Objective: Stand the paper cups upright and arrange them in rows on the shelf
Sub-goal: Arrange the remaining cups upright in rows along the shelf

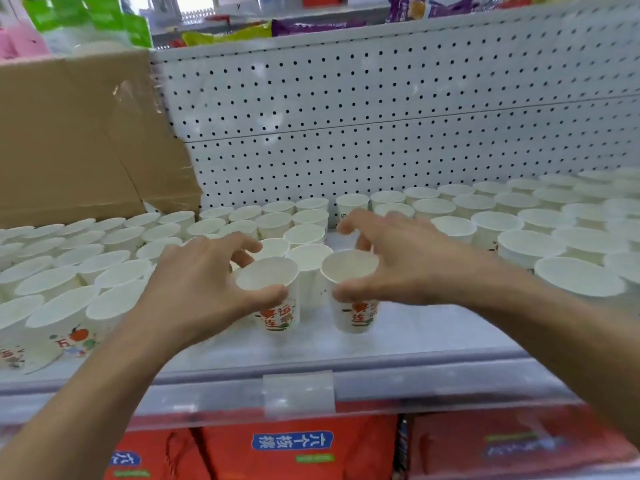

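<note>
Two bare forearms reach over the shelf's front edge (pixel 311 351). The left hand (pixel 204 278) curls around an upright printed paper cup (pixel 273 296), thumb on its near wall. The right hand (pixel 391 258) grips a second upright cup (pixel 353 292) just beside it. Rows of white cups (pixel 519 216) fill the shelf behind; motion blur smears the cups' printed lettering.

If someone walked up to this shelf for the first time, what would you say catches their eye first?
Most likely the two hands at the centre: the left hand and the right hand each grip an upright printed paper cup, the left cup and the right cup, near the shelf's front edge. Around them, rows of white cups fill the shelf, with a cardboard box at the back left.
</note>
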`<control>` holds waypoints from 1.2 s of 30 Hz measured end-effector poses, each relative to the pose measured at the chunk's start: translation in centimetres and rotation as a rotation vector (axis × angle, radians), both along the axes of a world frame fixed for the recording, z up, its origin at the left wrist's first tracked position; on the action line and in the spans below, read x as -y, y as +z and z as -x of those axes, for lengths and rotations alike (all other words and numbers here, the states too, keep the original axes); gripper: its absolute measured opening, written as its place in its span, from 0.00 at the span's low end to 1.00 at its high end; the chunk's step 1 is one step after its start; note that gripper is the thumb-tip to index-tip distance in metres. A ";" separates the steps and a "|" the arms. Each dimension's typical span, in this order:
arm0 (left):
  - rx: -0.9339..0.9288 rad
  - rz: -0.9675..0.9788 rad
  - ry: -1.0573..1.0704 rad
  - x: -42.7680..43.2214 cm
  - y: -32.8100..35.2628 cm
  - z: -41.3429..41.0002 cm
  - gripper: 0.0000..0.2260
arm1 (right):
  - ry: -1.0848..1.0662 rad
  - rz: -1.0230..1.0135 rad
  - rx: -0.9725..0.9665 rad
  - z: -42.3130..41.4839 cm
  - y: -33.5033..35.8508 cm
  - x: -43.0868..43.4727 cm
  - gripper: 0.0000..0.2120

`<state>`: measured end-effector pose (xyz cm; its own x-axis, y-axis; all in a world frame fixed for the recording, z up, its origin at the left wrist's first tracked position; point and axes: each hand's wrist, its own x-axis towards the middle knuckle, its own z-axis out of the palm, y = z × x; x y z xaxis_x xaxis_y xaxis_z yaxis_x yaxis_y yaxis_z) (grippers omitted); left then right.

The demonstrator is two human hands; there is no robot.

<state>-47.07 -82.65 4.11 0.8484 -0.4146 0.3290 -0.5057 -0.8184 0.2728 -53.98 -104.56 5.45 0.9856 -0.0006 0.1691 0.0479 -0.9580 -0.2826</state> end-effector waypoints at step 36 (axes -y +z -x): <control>0.209 0.101 0.056 7.4 -1.7 -1.4 0.23 | 0.058 0.121 0.105 -2.1 0.8 5.8 0.28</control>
